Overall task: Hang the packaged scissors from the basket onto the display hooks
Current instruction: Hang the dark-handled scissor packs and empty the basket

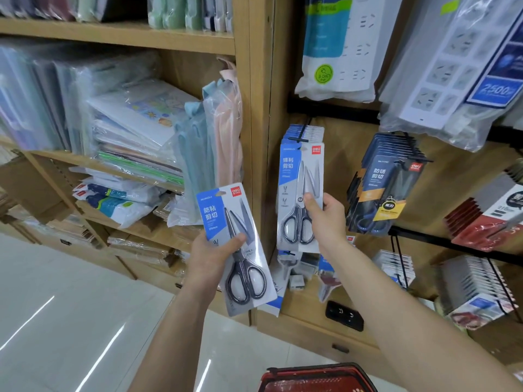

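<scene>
Wooden shelving (119, 38) backed the display hook (300, 139). Below it the right hand (328, 222) pinched the hung pack (291, 176) — nearer. Lower-left of the hook, the left hand (209, 258) gripped the next scissors pack (223, 210) — long axis near upright.

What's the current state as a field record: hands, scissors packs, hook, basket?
left hand: grips tilted scissors pack, away from the hooks
right hand: pinches front pack of the hung stack
hook: cannot tell whether front pack is threaded on
basket: red, at bottom edge, contents not visible
</scene>
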`<state>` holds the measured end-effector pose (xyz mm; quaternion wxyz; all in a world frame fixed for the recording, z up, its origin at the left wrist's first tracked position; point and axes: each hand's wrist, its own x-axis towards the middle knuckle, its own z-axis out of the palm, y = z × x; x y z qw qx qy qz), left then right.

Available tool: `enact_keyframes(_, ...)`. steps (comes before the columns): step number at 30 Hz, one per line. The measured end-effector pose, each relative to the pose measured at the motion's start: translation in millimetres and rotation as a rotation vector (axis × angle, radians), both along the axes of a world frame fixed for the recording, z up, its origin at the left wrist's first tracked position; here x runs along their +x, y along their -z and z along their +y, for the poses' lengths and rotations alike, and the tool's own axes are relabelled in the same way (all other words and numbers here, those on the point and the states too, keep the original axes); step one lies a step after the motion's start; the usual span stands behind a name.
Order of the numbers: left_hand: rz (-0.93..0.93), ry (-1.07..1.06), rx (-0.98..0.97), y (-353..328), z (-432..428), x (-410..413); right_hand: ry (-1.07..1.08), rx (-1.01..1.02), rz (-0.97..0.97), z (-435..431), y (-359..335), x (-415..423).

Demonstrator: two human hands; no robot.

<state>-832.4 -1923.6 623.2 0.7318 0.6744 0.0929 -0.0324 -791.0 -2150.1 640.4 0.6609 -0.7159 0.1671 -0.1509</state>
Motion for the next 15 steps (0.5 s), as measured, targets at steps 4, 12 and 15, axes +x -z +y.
enact_keyframes(4,-0.018,0.004,-0.005,1.5,0.4,1.9,0.037,-0.049,0.017,-3.8,-0.7,12.5)
enact_keyframes(12,-0.005,-0.035,-0.005,4.0,-0.8,4.4,0.033,-0.105,-0.006,5.1,4.9,27.9)
enact_keyframes(15,-0.012,-0.043,0.025,6.5,2.0,6.2,0.074,-0.083,-0.012,4.4,15.2,25.1)
